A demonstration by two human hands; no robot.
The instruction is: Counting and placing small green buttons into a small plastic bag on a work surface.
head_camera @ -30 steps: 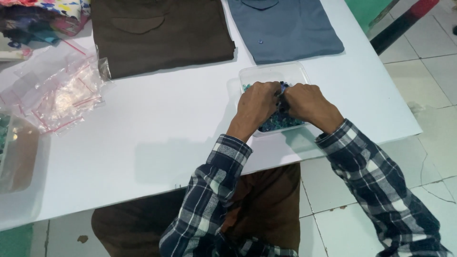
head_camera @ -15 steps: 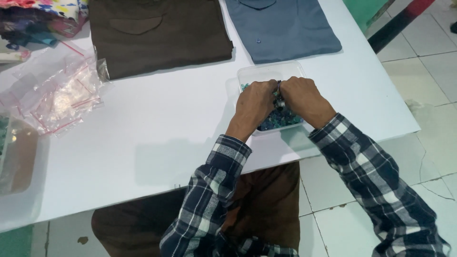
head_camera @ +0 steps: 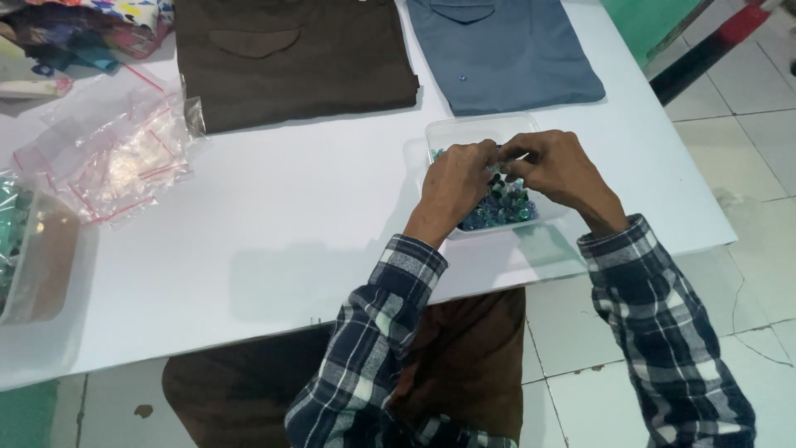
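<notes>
A clear plastic tray (head_camera: 464,130) sits on the white table (head_camera: 274,241) and holds several small blue and dark beads or buttons (head_camera: 502,209). My left hand (head_camera: 454,184) and my right hand (head_camera: 557,168) hover together over the tray, fingertips pinched and meeting above the pieces. Whatever small piece they pinch is hidden between the fingers. Both sleeves are dark plaid.
A folded brown shirt (head_camera: 290,58) and a folded blue shirt (head_camera: 502,50) lie at the far side. Clear zip bags (head_camera: 116,153) are piled at the left, with a plastic container (head_camera: 37,257) at the left edge and colourful cloth (head_camera: 75,29) in the corner. Tiled floor lies to the right.
Both hands stay over the tray. The fingers have shifted slightly while working together at the small pieces.
</notes>
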